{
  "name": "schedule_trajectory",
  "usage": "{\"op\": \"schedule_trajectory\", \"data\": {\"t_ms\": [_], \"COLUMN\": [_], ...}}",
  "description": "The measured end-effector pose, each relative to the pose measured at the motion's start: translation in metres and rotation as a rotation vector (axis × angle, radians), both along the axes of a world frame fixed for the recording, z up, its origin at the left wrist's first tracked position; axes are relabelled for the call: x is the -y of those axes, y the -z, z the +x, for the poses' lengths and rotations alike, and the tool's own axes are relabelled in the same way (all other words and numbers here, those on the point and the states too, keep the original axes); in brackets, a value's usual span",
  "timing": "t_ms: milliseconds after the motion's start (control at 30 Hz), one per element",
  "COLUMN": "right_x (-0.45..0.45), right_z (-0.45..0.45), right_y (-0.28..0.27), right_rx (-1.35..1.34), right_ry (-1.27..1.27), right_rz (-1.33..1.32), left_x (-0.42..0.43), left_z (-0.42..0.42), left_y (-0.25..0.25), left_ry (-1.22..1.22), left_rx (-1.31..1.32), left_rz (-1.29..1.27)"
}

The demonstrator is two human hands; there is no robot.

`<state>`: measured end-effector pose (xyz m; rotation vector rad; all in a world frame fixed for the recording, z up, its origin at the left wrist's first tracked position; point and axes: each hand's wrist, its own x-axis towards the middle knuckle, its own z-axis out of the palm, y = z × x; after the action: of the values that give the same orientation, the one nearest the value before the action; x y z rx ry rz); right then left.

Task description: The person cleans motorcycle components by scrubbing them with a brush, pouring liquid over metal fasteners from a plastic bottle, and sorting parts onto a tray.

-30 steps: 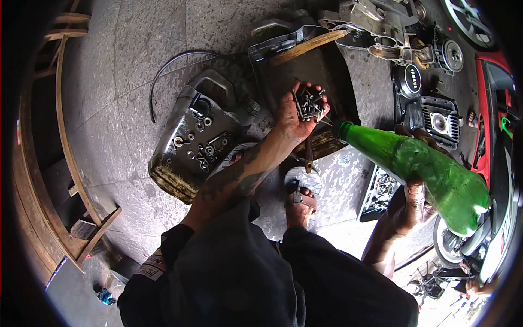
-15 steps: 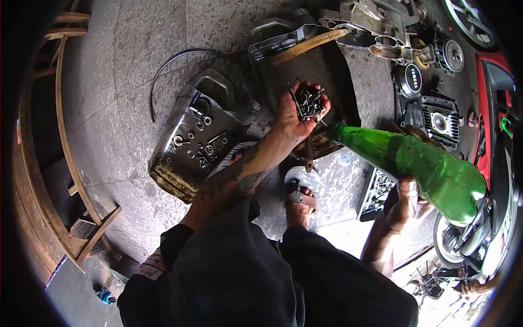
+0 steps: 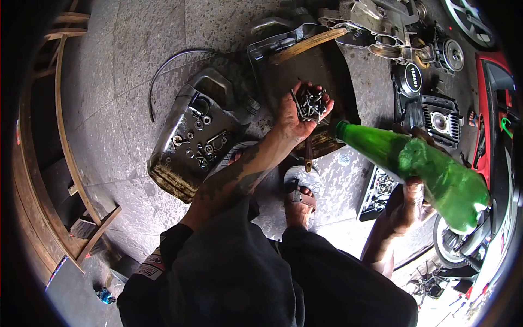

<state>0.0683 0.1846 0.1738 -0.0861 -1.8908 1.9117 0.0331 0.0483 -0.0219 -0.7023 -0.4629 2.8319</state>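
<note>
My left hand (image 3: 293, 121) is palm up, fingers curled round a heap of metal bolts (image 3: 311, 104). It is above a dark cut-open container (image 3: 327, 65). My right hand (image 3: 408, 204) grips a green plastic bottle (image 3: 419, 161), which lies tilted nearly sideways. The bottle's mouth points at the bolts, just short of my left hand. Liquid shows inside the bottle; I cannot tell whether any is flowing out. Below the bolts, a brush-like tool with a wooden handle (image 3: 308, 163) rests partly in the container.
A second cut container (image 3: 163, 141) at left holds washers and bolts. A wooden stick (image 3: 308, 46) lies across the first container. Engine casings (image 3: 376, 32), a cylinder head (image 3: 440, 122) and a tray of small parts (image 3: 377, 196) stand at right. A wooden bench (image 3: 62, 125) is at far left.
The bottle has shifted slightly right, and its base has dropped a little. My left hand has hardly moved. Another person's hand at the lower right edge no longer shows.
</note>
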Motion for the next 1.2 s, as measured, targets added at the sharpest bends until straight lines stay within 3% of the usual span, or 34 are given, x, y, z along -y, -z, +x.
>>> {"op": "schedule_trajectory", "data": {"t_ms": [767,1000,1167,1200], "right_x": [0.001,0.010,0.001,-0.007], "right_z": [-0.002,-0.003,-0.014,-0.013], "right_y": [-0.005,-0.018,0.001,0.004], "right_rx": [0.091,0.216,0.144,0.187], "right_ry": [-0.067,-0.166,-0.233,-0.153], "right_rz": [0.110,0.428,0.175,0.242], "left_x": [-0.005,-0.003,-0.003,-0.002], "left_z": [0.001,0.001,0.000,0.000], "left_y": [-0.003,-0.001,-0.003,-0.004], "left_ry": [0.035,-0.012,-0.025,-0.019], "left_rx": [-0.072,-0.108,-0.072,-0.077], "left_rz": [-0.160,-0.082,-0.048,-0.024]}}
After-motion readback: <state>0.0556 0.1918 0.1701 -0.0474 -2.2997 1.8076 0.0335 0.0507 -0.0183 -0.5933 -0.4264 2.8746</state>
